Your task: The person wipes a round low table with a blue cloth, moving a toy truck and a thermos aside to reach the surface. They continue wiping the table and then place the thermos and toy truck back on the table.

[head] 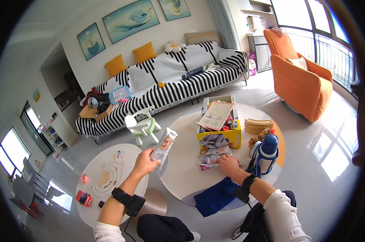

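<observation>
My left hand (pixel 144 163) grips a white food packet (pixel 166 143) with printed fruit pictures, held up over the gap between the two round tables. My right hand (pixel 229 165) is down on the larger round table (pixel 178 178), its fingers over a short row of similar packets. Of these, a brown-and-white packet (pixel 216 150) lies against the box, a purple-and-white packet (pixel 209 159) is in the middle, and a pink-edged packet (pixel 206 166) is nearest me. The fingertips are partly hidden, so a grasp there is unclear.
Behind the packets stands a yellow toy box (pixel 236 137) with toys and a booklet (pixel 216 116). A blue-capped bottle (pixel 269 146), wooden track pieces (pixel 258 124) and dark blue cloth (pixel 214 196) surround my right arm. The smaller table (pixel 122 178) holds a red toy vehicle (pixel 84 198).
</observation>
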`<state>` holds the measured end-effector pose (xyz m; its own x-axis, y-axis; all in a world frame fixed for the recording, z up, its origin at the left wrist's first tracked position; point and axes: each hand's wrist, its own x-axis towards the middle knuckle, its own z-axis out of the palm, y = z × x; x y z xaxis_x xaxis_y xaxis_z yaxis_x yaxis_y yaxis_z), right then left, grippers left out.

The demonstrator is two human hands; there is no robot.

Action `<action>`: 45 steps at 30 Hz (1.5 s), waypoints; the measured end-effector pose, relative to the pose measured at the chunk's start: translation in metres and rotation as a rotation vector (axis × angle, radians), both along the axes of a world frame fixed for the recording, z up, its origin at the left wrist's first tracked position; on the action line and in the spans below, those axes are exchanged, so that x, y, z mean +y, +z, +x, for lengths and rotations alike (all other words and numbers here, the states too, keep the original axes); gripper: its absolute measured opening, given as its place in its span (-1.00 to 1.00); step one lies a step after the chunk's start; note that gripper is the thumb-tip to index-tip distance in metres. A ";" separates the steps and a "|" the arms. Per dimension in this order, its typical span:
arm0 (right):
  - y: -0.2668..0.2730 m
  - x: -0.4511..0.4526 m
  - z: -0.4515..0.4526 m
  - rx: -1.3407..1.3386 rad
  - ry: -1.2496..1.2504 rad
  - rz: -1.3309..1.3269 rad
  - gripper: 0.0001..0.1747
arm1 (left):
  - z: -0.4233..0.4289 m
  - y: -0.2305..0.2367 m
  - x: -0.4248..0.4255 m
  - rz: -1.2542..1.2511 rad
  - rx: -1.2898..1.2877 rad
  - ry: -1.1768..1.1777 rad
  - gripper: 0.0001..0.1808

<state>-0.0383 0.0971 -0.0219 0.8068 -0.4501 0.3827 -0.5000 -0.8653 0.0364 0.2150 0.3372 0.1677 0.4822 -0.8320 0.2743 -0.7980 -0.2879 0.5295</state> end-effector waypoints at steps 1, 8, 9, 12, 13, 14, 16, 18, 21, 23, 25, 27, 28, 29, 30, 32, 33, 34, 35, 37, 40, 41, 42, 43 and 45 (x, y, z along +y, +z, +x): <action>0.006 -0.005 -0.002 -0.116 -0.004 0.064 -0.80 | -0.002 -0.003 0.000 -0.004 0.024 -0.001 -0.49; 0.070 -0.028 -0.004 -0.464 -0.097 0.407 -0.80 | 0.000 -0.024 0.002 -0.016 0.132 0.000 -0.47; 0.072 -0.028 -0.002 -0.497 -0.050 0.368 -0.79 | 0.001 -0.026 0.002 -0.017 0.145 -0.002 -0.47; 0.059 -0.019 0.010 -0.356 -0.038 0.357 -0.82 | 0.000 -0.032 -0.001 0.019 0.115 -0.014 -0.45; 0.051 -0.015 0.013 -0.317 -0.022 0.348 -0.82 | -0.002 -0.036 -0.003 0.048 0.118 -0.031 -0.45; 0.041 -0.011 0.015 -0.242 -0.029 0.379 -0.80 | -0.004 -0.040 -0.006 0.067 0.116 -0.046 -0.44; 0.022 -0.002 0.017 -0.192 0.010 0.174 -0.74 | -0.007 -0.048 -0.013 0.139 0.123 -0.066 -0.44; 0.011 0.004 0.016 -0.069 0.001 0.191 -0.62 | -0.012 -0.054 -0.021 0.184 0.131 -0.107 -0.44; 0.015 0.008 0.007 -0.098 0.005 0.187 -0.56 | -0.021 -0.061 -0.034 0.248 0.122 -0.176 -0.45; 0.027 0.011 -0.007 -0.141 -0.005 0.259 -0.55 | -0.031 -0.066 -0.051 0.315 0.097 -0.207 -0.46; 0.044 0.015 -0.024 -0.179 0.002 0.315 -0.53 | -0.044 -0.073 -0.072 0.283 -0.093 -0.242 -0.52; 0.061 0.023 -0.044 -0.221 0.041 0.350 -0.51 | -0.056 -0.082 -0.096 0.176 -0.300 -0.281 -0.58; 0.069 0.028 -0.054 -0.240 0.091 0.358 -0.57 | -0.061 -0.087 -0.110 0.142 -0.397 -0.314 -0.58; 0.077 0.033 -0.063 -0.250 0.124 0.377 -0.59 | -0.066 -0.092 -0.125 0.110 -0.507 -0.336 -0.58; 0.083 0.041 -0.071 -0.256 0.159 0.395 -0.61 | -0.071 -0.097 -0.138 0.077 -0.640 -0.350 -0.59; 0.093 0.059 -0.087 -0.307 0.260 0.427 -0.67 | -0.084 -0.109 -0.162 0.015 -0.775 -0.314 -0.48; 0.097 0.068 -0.093 -0.297 0.275 0.463 -0.68 | -0.089 -0.115 -0.169 0.036 -0.811 -0.301 -0.42; 0.099 0.077 -0.100 -0.301 0.300 0.477 -0.68 | -0.092 -0.121 -0.172 0.010 -0.792 -0.269 -0.36; 0.100 0.085 -0.107 -0.306 0.326 0.490 -0.69 | -0.094 -0.125 -0.175 0.033 -0.731 -0.243 -0.29; 0.100 0.098 -0.122 -0.297 0.331 0.515 -0.69 | -0.097 -0.130 -0.178 0.088 -0.614 -0.213 -0.17; 0.094 0.112 -0.137 -0.267 0.342 0.558 -0.68 | -0.094 -0.125 -0.168 0.128 -0.488 -0.167 -0.11; 0.092 0.115 -0.138 -0.250 0.345 0.578 -0.68 | -0.094 -0.121 -0.161 0.091 -0.480 -0.144 -0.15; 0.090 0.117 -0.138 -0.211 0.355 0.596 -0.68 | -0.095 -0.116 -0.152 0.080 -0.468 -0.127 -0.20; 0.088 0.120 -0.137 -0.167 0.360 0.571 -0.68 | -0.094 -0.109 -0.140 0.099 -0.444 -0.112 -0.24; 0.086 0.123 -0.133 -0.126 0.426 0.598 -0.67 | -0.093 -0.092 -0.110 0.128 -0.388 -0.131 -0.29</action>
